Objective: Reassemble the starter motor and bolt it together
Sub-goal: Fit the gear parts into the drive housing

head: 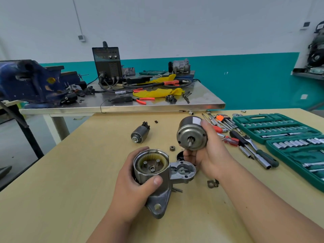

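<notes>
Metal, likely heavy and slick: motor (192, 135) gripped round its can in right hand (208, 155), housing (164, 199) clasped in left hand (133, 190).

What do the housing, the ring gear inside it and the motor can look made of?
The housing: cast metal, probably aluminium; dull grey, slightly rough surface. The ring gear: likely plastic; pale cream, matte, fine teeth. The motor can: sheet metal, probably plated steel; smooth, with a soft sheen.
</notes>
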Demonstrator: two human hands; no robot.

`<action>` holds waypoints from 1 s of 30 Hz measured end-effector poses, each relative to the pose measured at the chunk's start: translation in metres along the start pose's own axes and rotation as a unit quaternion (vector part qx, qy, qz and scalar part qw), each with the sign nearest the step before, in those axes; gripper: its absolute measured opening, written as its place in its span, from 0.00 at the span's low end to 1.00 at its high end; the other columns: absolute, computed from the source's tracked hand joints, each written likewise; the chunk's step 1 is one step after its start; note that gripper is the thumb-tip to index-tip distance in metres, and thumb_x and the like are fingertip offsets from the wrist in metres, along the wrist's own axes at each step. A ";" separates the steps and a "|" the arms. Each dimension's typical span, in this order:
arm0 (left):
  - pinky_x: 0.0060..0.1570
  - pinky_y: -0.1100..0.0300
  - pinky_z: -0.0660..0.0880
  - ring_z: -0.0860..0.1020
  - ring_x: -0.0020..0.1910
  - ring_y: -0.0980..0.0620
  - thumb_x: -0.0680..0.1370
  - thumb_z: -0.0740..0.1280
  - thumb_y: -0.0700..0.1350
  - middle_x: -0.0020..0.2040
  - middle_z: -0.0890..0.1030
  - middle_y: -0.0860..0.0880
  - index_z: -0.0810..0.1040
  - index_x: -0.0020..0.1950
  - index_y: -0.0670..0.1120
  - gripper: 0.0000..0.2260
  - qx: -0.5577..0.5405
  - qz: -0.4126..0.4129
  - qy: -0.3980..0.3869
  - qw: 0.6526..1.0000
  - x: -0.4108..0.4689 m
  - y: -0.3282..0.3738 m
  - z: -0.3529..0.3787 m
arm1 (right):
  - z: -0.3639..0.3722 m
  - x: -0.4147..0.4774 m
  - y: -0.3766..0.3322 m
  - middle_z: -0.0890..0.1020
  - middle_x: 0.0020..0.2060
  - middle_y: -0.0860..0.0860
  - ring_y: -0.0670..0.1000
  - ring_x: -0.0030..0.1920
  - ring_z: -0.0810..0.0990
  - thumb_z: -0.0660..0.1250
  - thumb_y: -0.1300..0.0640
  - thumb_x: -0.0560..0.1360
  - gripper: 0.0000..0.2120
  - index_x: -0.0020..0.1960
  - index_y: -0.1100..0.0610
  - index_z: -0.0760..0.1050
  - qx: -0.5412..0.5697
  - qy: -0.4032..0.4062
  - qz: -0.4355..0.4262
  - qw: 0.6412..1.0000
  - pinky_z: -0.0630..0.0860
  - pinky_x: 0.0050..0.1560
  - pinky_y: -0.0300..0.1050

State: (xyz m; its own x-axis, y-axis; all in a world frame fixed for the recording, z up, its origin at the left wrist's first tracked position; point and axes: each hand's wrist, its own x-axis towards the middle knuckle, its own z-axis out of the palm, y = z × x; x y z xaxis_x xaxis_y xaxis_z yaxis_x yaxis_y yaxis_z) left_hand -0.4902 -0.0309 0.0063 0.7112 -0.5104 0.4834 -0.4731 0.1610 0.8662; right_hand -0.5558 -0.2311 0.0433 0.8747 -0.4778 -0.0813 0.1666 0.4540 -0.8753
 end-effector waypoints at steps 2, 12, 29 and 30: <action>0.47 0.67 0.76 0.82 0.53 0.55 0.62 0.67 0.60 0.53 0.83 0.55 0.76 0.60 0.50 0.29 -0.004 -0.002 -0.008 1.000 0.003 0.002 -0.003 | -0.002 -0.001 0.001 0.83 0.44 0.56 0.53 0.37 0.83 0.71 0.41 0.68 0.22 0.54 0.55 0.75 -0.079 -0.003 -0.088 0.993 0.80 0.37 0.49; 0.43 0.71 0.74 0.81 0.50 0.60 0.65 0.66 0.46 0.50 0.83 0.59 0.78 0.58 0.57 0.22 0.059 -0.093 -0.125 0.986 0.025 0.030 -0.024 | 0.012 -0.026 0.006 0.64 0.58 0.25 0.23 0.58 0.64 0.79 0.44 0.60 0.40 0.61 0.26 0.57 -0.495 0.000 -0.340 0.800 0.61 0.52 0.16; 0.38 0.67 0.75 0.80 0.38 0.56 0.81 0.60 0.54 0.39 0.83 0.50 0.79 0.43 0.53 0.12 0.052 -0.094 -0.099 0.989 0.030 0.050 -0.007 | 0.038 -0.018 0.001 0.85 0.48 0.60 0.59 0.47 0.85 0.68 0.41 0.70 0.21 0.53 0.57 0.81 -0.025 -0.096 -0.091 0.991 0.81 0.45 0.55; 0.38 0.66 0.75 0.79 0.38 0.56 0.81 0.60 0.54 0.38 0.82 0.49 0.79 0.42 0.52 0.13 0.052 -0.092 -0.101 0.989 0.029 0.050 -0.007 | 0.039 -0.017 0.001 0.85 0.47 0.60 0.59 0.46 0.85 0.68 0.40 0.69 0.21 0.49 0.56 0.83 -0.018 -0.091 -0.076 0.993 0.81 0.44 0.53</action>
State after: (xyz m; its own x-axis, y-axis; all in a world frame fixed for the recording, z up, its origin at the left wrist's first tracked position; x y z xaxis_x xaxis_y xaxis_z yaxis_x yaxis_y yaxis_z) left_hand -0.4894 -0.0313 0.0647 0.6761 -0.6837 0.2747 -0.4042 -0.0324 0.9141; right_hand -0.5532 -0.1929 0.0620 0.9090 -0.3935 0.1373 0.2895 0.3592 -0.8872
